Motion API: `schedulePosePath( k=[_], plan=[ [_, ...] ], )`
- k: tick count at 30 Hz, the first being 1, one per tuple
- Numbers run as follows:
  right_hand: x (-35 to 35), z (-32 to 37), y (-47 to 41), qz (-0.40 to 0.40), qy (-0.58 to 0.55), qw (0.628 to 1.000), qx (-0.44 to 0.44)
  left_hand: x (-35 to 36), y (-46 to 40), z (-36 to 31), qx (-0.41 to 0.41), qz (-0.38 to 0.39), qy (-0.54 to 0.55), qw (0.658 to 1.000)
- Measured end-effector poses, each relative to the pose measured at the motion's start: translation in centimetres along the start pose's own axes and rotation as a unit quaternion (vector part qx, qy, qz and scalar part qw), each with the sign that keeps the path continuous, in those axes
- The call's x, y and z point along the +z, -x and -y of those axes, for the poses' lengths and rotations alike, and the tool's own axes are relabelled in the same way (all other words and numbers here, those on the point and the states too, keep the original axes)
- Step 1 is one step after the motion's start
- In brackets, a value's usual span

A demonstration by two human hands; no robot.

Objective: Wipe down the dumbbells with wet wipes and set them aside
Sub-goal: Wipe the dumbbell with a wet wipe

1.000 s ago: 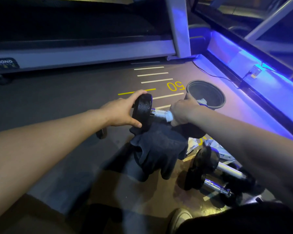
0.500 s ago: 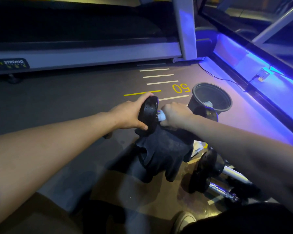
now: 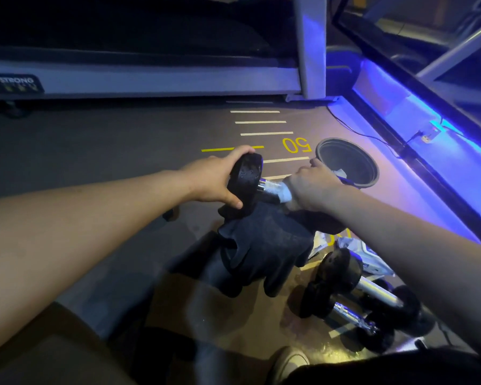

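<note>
the left hand (image 3: pixel 214 180) grips one end of a dumbbell (image 3: pixel 246 177) held above the floor while the right hand (image 3: pixel 311 187) wraps a wet wipe (image 3: pixel 285 194) round its bar, and two more dumbbells (image 3: pixel 353 295) lie nearby, possibly not yet wiped

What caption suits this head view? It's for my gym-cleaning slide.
Left hand steadies a dumbbell while the right hand wipes its handle with a wet wipe.
</note>
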State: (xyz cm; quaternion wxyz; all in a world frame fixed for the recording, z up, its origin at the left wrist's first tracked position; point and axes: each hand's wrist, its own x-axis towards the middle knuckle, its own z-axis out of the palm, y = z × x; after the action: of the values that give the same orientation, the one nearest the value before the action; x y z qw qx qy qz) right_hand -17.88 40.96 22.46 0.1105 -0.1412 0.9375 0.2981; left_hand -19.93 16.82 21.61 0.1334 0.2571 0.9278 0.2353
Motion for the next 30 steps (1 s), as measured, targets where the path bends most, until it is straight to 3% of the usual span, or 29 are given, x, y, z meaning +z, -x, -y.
schedulePosePath(
  k=[3, 7, 9, 19, 25, 30],
  plan=[
    [-0.2, -0.5, 0.2, 0.018, -0.025, 0.999, -0.009, 0.1, 0.1, -0.1, -0.001, 0.004, -0.008, 1.0],
    [-1.2, -2.1, 1.0, 0.035, -0.258, 0.965, -0.04, 0.2, 0.0, -0.3, -0.001, 0.01, -0.001, 1.0],
    [-1.2, -1.9, 1.2, 0.011, -0.306, 0.95, -0.054, 0.1, 0.0, -0.4, -0.002, 0.011, -0.001, 1.0],
    [-0.7, -3.1, 1.2, -0.012, -0.135, 0.989, -0.057, 0.1, 0.4, -0.5, -0.006, 0.019, -0.006, 1.0],
    [-0.6, -5.3, 0.7, 0.15, -0.276, 0.948, -0.04, -0.1, 0.1, -0.9, 0.013, 0.006, -0.004, 1.0],
    [-0.4, -4.7, 0.4, 0.107, -0.257, 0.96, -0.019, -0.1, 0.3, -0.7, 0.007, 0.008, -0.002, 1.0]
  ],
)
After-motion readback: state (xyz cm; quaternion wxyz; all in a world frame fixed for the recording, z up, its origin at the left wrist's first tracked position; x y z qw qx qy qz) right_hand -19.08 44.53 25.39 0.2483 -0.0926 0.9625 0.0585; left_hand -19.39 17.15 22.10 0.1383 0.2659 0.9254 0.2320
